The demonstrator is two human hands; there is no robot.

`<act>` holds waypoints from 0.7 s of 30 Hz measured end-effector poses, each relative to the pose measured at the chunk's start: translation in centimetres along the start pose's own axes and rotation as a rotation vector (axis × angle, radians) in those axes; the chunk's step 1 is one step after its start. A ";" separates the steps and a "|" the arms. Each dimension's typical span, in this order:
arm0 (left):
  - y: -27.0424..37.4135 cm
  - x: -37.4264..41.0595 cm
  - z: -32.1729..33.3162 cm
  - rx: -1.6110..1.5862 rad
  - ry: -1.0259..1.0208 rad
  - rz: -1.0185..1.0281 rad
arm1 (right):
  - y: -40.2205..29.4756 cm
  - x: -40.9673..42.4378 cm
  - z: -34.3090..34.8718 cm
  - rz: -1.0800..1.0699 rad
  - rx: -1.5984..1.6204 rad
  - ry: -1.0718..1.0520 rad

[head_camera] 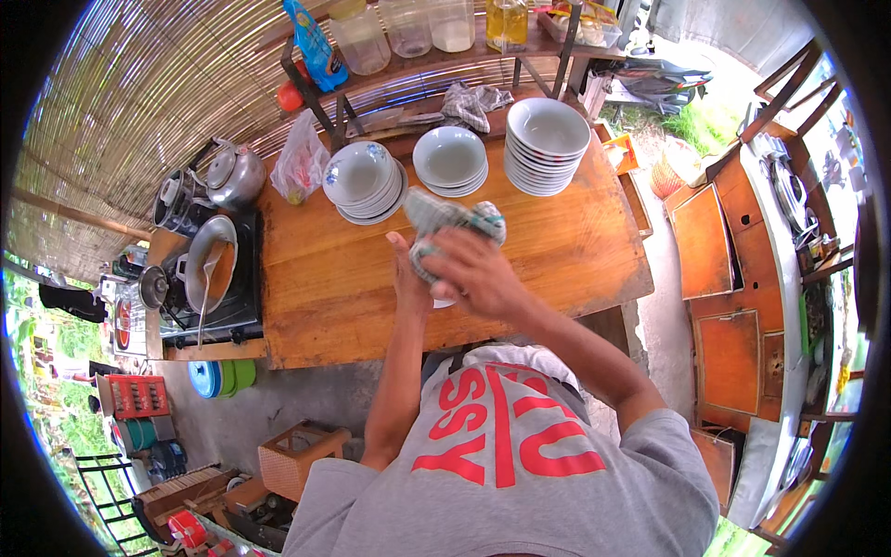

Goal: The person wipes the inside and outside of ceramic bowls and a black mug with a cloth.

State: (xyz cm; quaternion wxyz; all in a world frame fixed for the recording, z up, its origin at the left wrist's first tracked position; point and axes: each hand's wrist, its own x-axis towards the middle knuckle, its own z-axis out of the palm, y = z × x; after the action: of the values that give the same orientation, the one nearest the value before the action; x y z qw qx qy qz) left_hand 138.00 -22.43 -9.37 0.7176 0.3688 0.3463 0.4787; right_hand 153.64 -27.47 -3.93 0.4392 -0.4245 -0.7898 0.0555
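Observation:
My right hand (477, 271) grips a checkered cloth (445, 216), bunched up and slightly blurred, above the wooden table (334, 292). Close beside it is my left hand (412, 275), thumb raised, its fingers hidden behind the cloth. A sliver of a white dish (443, 303) shows under the hands; cloth and hands cover the rest of it. Beyond them stand three stacks of white dishes: flower-patterned bowls (358, 174) on the left, a short stack of bowls (450, 163) in the middle, and a taller bowl stack (548, 132) on the right.
To the left, a wok (212, 261) with a ladle sits on a stove, near a metal kettle (237, 177). A plastic bag (301, 160) lies by the bowls. Behind, a shelf carries plastic containers (411, 28) and an oil bottle (507, 24). Wooden cabinets (727, 341) stand right.

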 end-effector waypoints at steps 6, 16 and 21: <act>-0.8 -0.3 1.4 0.084 0.187 0.059 | 1.6 1.2 -0.3 0.129 -0.024 -0.026; 2.2 0.1 2.9 -0.321 0.358 0.000 | 3.3 -1.6 2.1 0.754 0.658 0.409; 1.2 0.3 3.7 -0.479 0.351 -0.095 | -1.1 -2.7 2.8 0.141 -0.059 0.240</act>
State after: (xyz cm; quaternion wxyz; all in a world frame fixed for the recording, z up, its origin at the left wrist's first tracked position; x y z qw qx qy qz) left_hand 140.66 -22.56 -6.54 0.7349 0.0837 0.3592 0.5691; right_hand 151.56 -29.29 -6.93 0.5128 -0.4955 -0.7010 0.0118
